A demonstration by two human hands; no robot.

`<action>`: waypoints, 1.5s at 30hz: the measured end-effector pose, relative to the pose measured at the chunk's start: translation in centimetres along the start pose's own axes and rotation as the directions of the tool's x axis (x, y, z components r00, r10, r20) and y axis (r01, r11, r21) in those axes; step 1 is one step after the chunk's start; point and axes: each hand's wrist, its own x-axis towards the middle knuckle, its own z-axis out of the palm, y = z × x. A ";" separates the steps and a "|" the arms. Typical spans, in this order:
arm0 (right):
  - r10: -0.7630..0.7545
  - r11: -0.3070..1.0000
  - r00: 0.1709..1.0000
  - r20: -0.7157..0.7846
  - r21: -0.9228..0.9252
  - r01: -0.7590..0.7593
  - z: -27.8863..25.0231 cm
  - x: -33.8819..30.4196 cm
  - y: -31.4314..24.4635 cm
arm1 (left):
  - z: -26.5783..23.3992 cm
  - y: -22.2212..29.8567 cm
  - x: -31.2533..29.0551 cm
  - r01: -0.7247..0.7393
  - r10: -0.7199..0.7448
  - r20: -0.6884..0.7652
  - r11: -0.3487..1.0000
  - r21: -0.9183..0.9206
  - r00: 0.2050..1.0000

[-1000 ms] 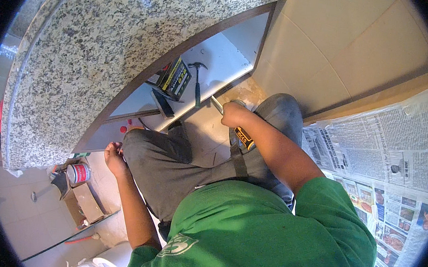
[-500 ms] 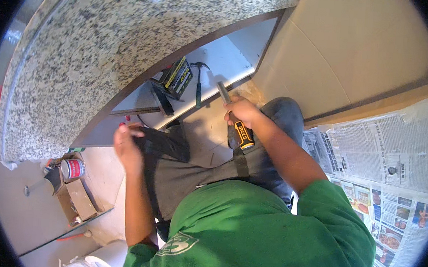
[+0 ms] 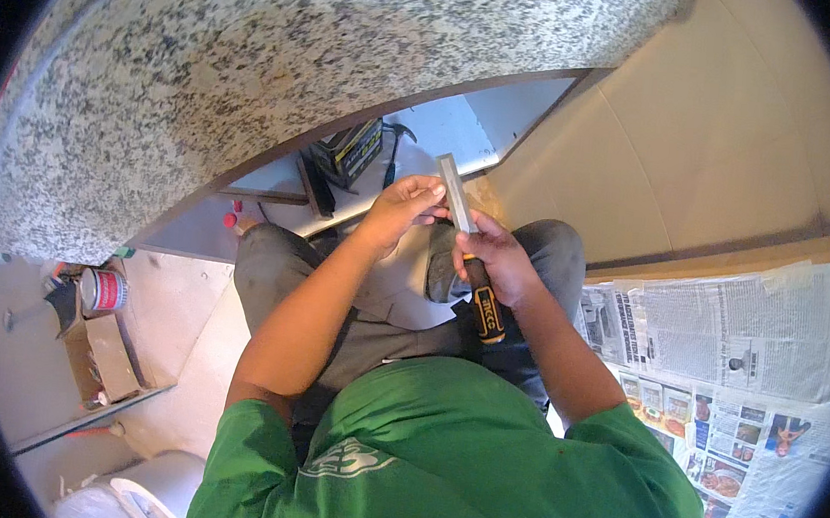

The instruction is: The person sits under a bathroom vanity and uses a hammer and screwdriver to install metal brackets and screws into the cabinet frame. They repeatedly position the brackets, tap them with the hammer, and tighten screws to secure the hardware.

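Note:
A chisel (image 3: 454,192) with a flat, wide metal blade and a black and orange handle is held over my lap, its blade tip pointing up and away from me. My right hand (image 3: 500,257) is closed around it where the blade meets the handle. From the other side, my left hand (image 3: 401,212) has its thumb and fingers bent against the blade's left edge, with some fingertips hidden behind the metal. Beyond the blade, a claw hammer (image 3: 394,152) lies inside the open cabinet (image 3: 459,118) beside a black and yellow box (image 3: 350,153).
A speckled granite countertop (image 3: 254,84) overhangs the cabinet in front of me. Newspaper sheets (image 3: 707,347) are taped up on the right. At the left, a tin (image 3: 103,289) and a cardboard box (image 3: 112,358) stand on the floor. Small red objects (image 3: 232,219) lie left of my knee.
My left hand has moved right, from beside my left knee to the chisel's blade. My right hand has brought the chisel slightly right and lower. The view has shifted a little.

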 end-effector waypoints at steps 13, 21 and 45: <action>0.229 0.973 0.970 0.088 -0.056 -0.224 1.5 0.0 1.2 | -3.0 1.0 -1.2 -0.108 0.103 -0.033 0.981 -0.159 0.994; 0.284 0.954 0.949 0.139 -0.136 -0.266 -1.1 -2.5 2.2 | -3.3 1.2 -1.2 -0.085 0.076 -0.046 0.961 -0.262 0.996; 0.213 0.974 0.949 0.233 0.025 -0.225 -3.8 -3.3 4.0 | -3.4 3.4 -3.4 -0.195 0.201 0.077 0.978 -0.078 0.977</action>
